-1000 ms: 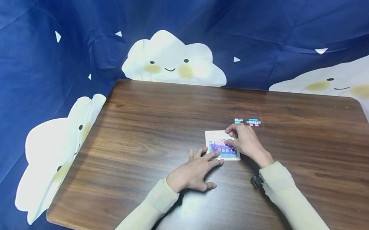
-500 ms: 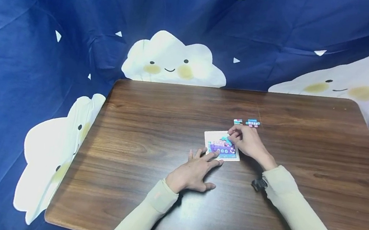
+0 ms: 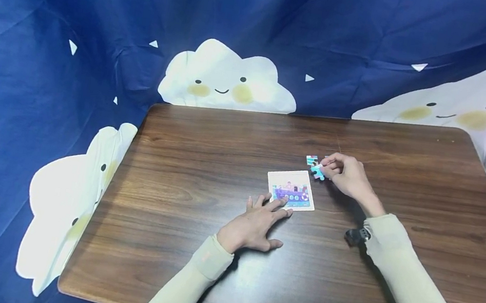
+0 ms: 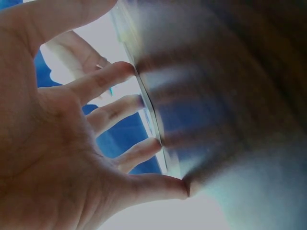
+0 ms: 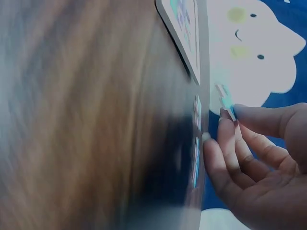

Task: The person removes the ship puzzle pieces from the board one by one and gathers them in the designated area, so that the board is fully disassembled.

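Note:
A small white-framed jigsaw puzzle [image 3: 288, 176] with a purple and pink picture lies mid-table in the head view. My left hand [image 3: 252, 228] is spread beside it, fingertips resting on its near left corner. Between thumb and fingertips, my right hand [image 3: 347, 178] pinches a cyan and pink puzzle piece [image 3: 317, 172] just off the frame's far right corner. The right wrist view shows this piece [image 5: 226, 101] held up above the table. Behind it lies another loose piece [image 3: 312, 159], blue, white and pink. A further loose piece [image 5: 195, 163] is mostly hidden by my right hand in the head view.
The brown wooden table [image 3: 193, 175] has rounded corners. A dark blue curtain [image 3: 262, 14] with smiling white clouds hangs along its back and left side. A small black device [image 3: 356, 236] sits at the right sleeve's cuff.
My right hand has moved from over the puzzle to the right, carrying the cyan and pink puzzle piece off the picture. My left hand stays at the corner.

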Motion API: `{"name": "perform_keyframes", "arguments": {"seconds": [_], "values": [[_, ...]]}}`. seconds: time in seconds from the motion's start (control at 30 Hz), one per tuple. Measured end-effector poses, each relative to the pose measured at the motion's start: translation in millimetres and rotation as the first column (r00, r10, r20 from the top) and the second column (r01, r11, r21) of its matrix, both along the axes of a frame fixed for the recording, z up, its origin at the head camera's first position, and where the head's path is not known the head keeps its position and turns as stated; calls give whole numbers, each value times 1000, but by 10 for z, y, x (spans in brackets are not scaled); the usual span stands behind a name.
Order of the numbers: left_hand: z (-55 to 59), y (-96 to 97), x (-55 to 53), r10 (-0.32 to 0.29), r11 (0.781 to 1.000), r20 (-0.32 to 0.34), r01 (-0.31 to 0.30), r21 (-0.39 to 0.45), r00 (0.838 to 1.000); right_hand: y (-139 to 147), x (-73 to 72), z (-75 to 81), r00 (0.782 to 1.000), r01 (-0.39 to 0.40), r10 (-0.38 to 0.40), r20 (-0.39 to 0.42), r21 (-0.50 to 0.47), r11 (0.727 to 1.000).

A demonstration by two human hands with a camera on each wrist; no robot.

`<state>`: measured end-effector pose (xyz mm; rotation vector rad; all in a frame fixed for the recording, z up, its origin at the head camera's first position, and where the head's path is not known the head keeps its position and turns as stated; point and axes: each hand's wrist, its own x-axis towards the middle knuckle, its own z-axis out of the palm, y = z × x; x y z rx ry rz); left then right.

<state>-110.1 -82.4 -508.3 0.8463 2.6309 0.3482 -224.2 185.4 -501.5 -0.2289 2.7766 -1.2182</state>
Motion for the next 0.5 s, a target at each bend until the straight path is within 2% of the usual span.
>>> {"name": "perform_keyframes", "arguments": {"seconds": [0.2,0.5], "values": [[-4,5,3,-3,1000,8,3,-1,1000,174,-63,45,998,46,-44,35,-35,998],[0,1,-4,2,1000,18,-2,-3,1000,397,-193,-7,992,124,-122,36,-74,990]]}}
